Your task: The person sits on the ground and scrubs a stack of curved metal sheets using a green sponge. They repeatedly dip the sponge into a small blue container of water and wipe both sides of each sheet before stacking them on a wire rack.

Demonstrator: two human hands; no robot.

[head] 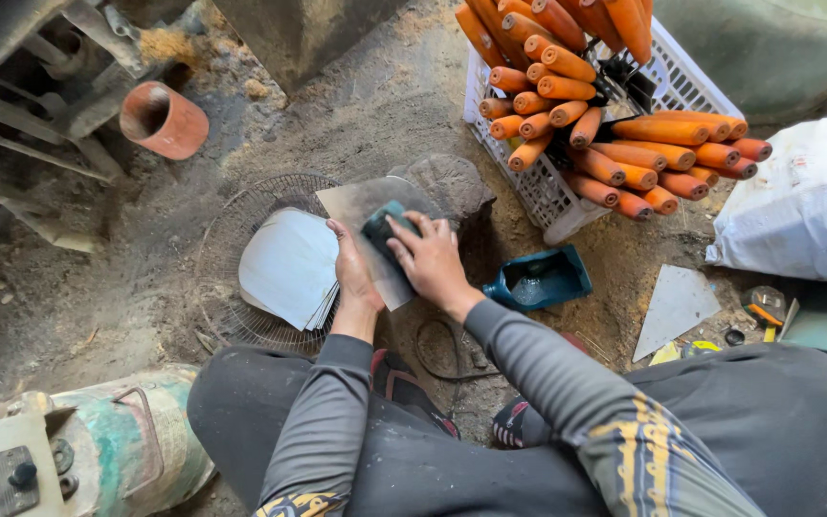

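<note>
Sitting cross-legged on the dirt floor (pixel 98 287), knees nearest. Gripping a flat metal blade (pixel 361 206) by its near left edge with the left hand (pixel 351 278) — fingers curled around the rim. Pressing a dark teal sharpening block (pixel 387 230) down on the blade with the right hand (pixel 430 260), fingers pressed together over the block. Resting the blade on a grey stone (pixel 452 187), just right of a stack of pale blades (pixel 289 268) lying on a wire fan guard (pixel 232 239). Risking, probably, a slip of the block off the edge and a cut fingertip. Farther right — a teal water dish (pixel 538 280), then a white crate (pixel 538 191) of orange handles (pixel 624 144).
</note>
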